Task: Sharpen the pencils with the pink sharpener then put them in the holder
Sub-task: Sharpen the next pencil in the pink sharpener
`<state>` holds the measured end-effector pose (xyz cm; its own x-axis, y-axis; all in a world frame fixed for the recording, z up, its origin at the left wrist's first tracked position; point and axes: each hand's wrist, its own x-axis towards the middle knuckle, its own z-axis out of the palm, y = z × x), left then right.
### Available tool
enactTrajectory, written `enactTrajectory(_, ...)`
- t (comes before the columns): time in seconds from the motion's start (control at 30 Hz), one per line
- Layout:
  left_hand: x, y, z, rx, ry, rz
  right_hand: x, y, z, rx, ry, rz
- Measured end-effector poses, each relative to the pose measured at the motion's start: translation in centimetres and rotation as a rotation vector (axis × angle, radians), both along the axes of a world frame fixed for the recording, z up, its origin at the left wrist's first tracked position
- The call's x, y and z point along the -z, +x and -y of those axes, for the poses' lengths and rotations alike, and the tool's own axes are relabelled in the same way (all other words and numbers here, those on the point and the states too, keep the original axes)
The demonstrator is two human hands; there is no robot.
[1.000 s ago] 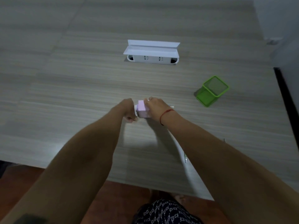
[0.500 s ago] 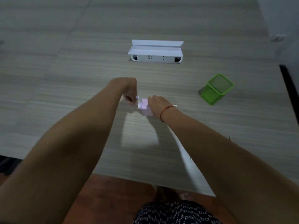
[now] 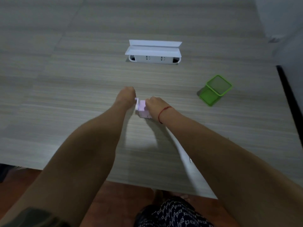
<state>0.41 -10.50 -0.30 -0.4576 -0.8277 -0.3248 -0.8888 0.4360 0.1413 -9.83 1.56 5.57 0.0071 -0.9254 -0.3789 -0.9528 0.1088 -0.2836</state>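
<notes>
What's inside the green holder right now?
No pencils show in the holder, only its green mesh walls and floor. The part of the inside behind its near wall is hard to see.

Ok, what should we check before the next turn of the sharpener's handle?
1. Right hand holds the pink sharpener down on the table: ok.
2. Left hand grips the crank: ok.
3. Pencil seated in the sharpener: cannot tell, the right hand hides that side.
4. Green holder upright, off to the right, apart from both hands: ok.
5. Room in the holder: ok, nothing sticks out of it.
</notes>
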Motion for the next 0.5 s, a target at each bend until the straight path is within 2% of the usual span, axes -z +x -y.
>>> enactTrajectory(0.07, -2.6, 0.1, 1.2, 0.06, 0.159, 0.092, 0.1, 0.2, 0.0, 0.003, -0.007, -0.002)
enactTrajectory(0.2, -5.3, 0.1, 0.9, -0.002, 0.762, 0.268, -0.2, 0.2, -0.1, -0.016, -0.013, -0.018)
enactTrajectory(0.27, -3.8, 0.7, -0.6, -0.047, 0.881, 0.326, -0.3, 0.4, -0.1, -0.024, -0.019, -0.028)
enactTrajectory(0.33, -1.3, 1.5, -2.4, -0.154, 0.817, 0.241, -0.3, 0.5, -0.1, -0.033, -0.01, -0.025)
enactTrajectory(0.4, 1.0, 1.9, -3.2, -0.166, 0.598, 0.146, 0.0, 0.3, 0.0, -0.031, 0.008, 0.003)
enactTrajectory(0.5, 1.5, 1.4, -2.0, -0.055, 0.199, 0.116, 0.5, -0.1, 0.1, -0.042, 0.004, -0.006)
